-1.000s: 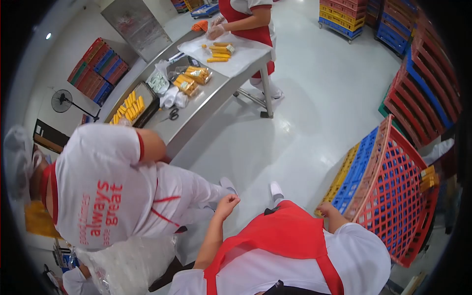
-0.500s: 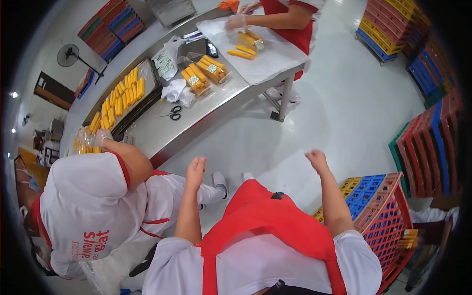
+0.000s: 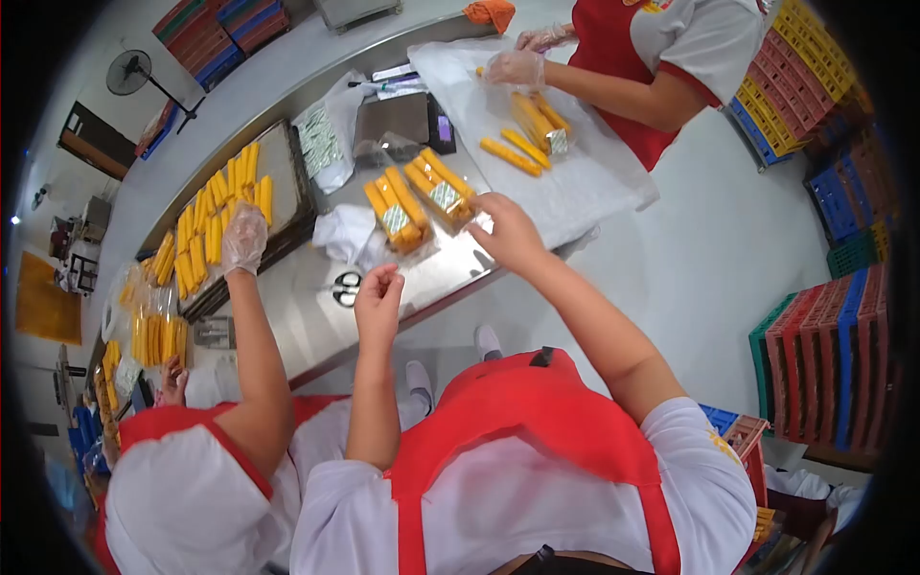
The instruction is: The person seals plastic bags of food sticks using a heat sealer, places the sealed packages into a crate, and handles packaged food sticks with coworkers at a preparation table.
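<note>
My right hand (image 3: 508,233) reaches over the table edge, thumb and fingers apart at the near end of a clear pack of yellow sticks (image 3: 443,192). Whether the fingertips touch that pack is hard to make out. Beside it lies a second clear pack of yellow sticks (image 3: 393,213); both have a green-and-white label. My left hand (image 3: 380,292) hovers at the table's near edge, below the second pack, fingers curled in with nothing visible in them. Black-handled scissors (image 3: 347,288) and a crumpled white cloth (image 3: 351,237) lie to its left.
A co-worker's gloved hand (image 3: 245,237) is over a tray of yellow sticks (image 3: 206,222) at left. Across the white sheet (image 3: 613,187), another person's gloved hands (image 3: 517,67) work near loose sticks (image 3: 511,155). A dark flat device (image 3: 393,123) sits mid-table. Stacked crates (image 3: 824,359) stand right.
I have come closer to the table. My right hand has moved forward and left to the packs; my left hand now reaches the table edge. The left co-worker's gloved hand has moved over the tray.
</note>
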`<action>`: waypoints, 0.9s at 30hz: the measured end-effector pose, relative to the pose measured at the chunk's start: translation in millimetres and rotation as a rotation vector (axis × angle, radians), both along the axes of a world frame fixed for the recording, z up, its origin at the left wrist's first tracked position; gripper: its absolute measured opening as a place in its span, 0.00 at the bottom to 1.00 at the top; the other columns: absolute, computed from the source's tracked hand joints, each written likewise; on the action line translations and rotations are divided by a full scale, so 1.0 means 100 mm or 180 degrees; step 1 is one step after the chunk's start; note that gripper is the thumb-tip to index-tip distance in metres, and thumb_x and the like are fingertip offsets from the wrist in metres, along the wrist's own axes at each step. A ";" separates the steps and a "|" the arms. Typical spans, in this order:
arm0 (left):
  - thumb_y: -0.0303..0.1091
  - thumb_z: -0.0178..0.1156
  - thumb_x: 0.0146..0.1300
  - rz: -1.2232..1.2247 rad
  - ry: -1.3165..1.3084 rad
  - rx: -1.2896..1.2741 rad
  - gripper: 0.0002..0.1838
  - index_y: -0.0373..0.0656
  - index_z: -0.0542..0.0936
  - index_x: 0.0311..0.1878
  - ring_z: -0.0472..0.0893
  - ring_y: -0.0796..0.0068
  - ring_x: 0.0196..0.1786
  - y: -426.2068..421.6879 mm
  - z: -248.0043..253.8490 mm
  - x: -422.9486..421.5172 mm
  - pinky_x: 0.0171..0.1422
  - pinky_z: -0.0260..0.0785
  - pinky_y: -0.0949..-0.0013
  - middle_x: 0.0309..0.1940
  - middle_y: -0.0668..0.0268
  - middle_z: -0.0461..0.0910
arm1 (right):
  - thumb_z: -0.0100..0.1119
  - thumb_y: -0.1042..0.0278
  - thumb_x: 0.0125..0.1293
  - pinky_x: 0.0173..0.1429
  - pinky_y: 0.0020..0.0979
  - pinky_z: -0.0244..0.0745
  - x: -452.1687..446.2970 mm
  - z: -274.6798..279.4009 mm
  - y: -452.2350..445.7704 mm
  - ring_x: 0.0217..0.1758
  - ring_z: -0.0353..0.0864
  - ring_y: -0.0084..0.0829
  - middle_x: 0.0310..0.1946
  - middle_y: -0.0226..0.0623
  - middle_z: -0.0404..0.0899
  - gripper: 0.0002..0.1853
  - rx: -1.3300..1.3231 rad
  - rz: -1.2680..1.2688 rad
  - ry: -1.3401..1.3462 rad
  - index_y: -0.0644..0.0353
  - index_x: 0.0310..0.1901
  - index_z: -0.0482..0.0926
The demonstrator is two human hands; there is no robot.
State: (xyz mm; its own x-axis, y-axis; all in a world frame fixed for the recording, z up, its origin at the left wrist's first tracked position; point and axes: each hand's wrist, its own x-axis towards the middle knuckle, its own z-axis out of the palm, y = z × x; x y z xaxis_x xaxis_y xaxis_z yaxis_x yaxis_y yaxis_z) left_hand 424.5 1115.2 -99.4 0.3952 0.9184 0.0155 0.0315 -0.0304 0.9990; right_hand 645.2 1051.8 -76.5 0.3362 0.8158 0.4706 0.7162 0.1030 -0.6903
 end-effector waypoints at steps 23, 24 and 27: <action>0.27 0.55 0.59 0.0636 0.0112 -0.0270 0.07 0.37 0.75 0.40 0.69 0.88 0.31 -0.25 0.03 0.22 0.36 0.62 0.83 0.29 0.73 0.74 | 0.62 0.63 0.41 0.55 0.37 0.67 0.36 0.11 0.88 0.56 0.66 0.47 0.53 0.57 0.63 0.49 -0.2116 0.0317 0.0078 0.60 0.65 0.46; 0.29 0.54 0.60 0.0514 0.0082 -0.0312 0.08 0.36 0.75 0.41 0.71 0.86 0.33 -0.23 0.04 0.26 0.39 0.62 0.82 0.30 0.71 0.75 | 0.62 0.64 0.41 0.56 0.37 0.66 0.43 0.09 0.85 0.57 0.65 0.47 0.53 0.57 0.64 0.48 -0.1893 0.0323 0.0226 0.61 0.64 0.47; 0.31 0.52 0.62 0.0228 -0.0083 -0.0556 0.13 0.36 0.71 0.48 0.73 0.82 0.39 -0.15 0.18 0.46 0.44 0.64 0.80 0.36 0.67 0.75 | 0.61 0.64 0.42 0.60 0.36 0.61 0.59 0.08 0.68 0.59 0.63 0.47 0.55 0.56 0.62 0.46 -0.1242 0.0651 0.0621 0.65 0.63 0.48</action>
State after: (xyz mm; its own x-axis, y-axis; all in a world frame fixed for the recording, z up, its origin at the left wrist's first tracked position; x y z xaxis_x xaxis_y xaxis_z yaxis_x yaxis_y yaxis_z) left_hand 470.4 1100.0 -81.4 0.3302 0.9339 -0.1371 0.0012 0.1449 0.9895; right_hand 704.1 1120.1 -68.7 0.2020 0.9775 0.0603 0.5614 -0.0651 -0.8250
